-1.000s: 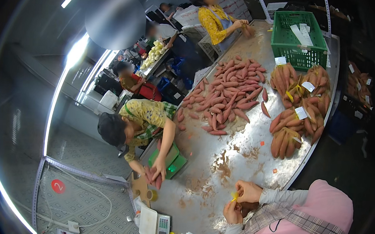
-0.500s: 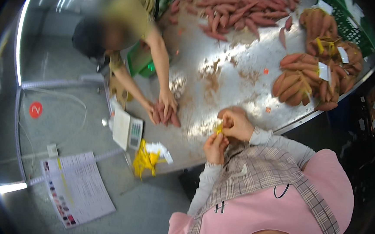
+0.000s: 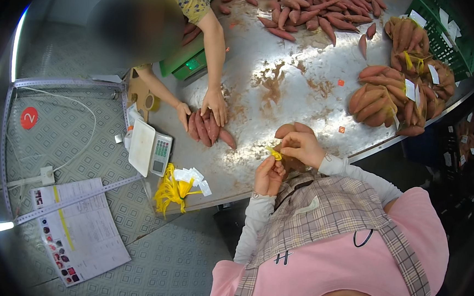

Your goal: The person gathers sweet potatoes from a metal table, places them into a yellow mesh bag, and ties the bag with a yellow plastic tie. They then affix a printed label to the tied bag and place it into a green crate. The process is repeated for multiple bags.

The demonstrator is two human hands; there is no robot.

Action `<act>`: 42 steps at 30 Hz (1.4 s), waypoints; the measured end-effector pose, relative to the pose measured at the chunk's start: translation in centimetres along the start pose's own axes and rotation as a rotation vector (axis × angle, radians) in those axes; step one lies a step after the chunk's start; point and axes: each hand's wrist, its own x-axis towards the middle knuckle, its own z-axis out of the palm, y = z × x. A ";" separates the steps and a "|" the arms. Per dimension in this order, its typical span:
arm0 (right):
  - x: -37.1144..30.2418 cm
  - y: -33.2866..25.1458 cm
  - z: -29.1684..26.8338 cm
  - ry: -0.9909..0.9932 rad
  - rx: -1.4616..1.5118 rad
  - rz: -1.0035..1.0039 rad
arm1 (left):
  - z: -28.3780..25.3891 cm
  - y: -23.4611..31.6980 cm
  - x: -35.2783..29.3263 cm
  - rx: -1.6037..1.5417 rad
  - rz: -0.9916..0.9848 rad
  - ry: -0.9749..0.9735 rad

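At the table's near edge, my left hand [image 3: 269, 176] is closed, its fingertips pinching a gathered strip of yellow netting [image 3: 274, 154]. My right hand [image 3: 304, 148] grips the same netting from the right, thumb and fingers together. Several sweet potatoes [image 3: 294, 129] lie just beyond and under my right hand; whether the netting encloses them I cannot tell, since my hands partly hide them. To the left on the tabletop rests a bunch of yellow mesh bags [image 3: 174, 192] with white tags [image 3: 192, 178].
Across the table, a co-worker's hands [image 3: 215, 107] press on a cluster of sweet potatoes [image 3: 208, 128]. A scale [image 3: 150, 148] stands nearby. Loose sweet potatoes [image 3: 323, 11] are heaped at the far side. Netted bundles [image 3: 375, 102] and a green crate [image 3: 448, 39] occupy the right.
My view has shifted slightly. Both my hands stay on the yellow netting, their fingers a little moved. The co-worker's hands remain on the sweet potatoes, which now spread slightly apart.
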 end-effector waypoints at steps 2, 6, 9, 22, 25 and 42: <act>-0.7 -2.0 1.1 -0.003 -0.032 0.050 | -0.1 0.1 -0.1 -0.004 0.040 -0.001; -1.0 -2.6 2.7 0.091 -0.293 -0.078 | -1.2 -0.1 -0.1 0.228 0.197 0.022; -1.2 -3.1 2.6 0.077 -0.459 -0.121 | -1.0 0.3 -0.7 0.797 0.410 0.140; -1.8 -3.2 3.4 0.076 -0.292 -0.048 | -3.4 0.0 1.1 0.129 0.025 -0.026; -1.1 -1.6 2.9 0.109 -0.564 -0.273 | -2.6 0.2 0.8 0.233 0.101 -0.005; -0.9 0.0 2.9 0.024 -0.359 -0.065 | -1.3 0.8 0.2 0.834 0.487 0.050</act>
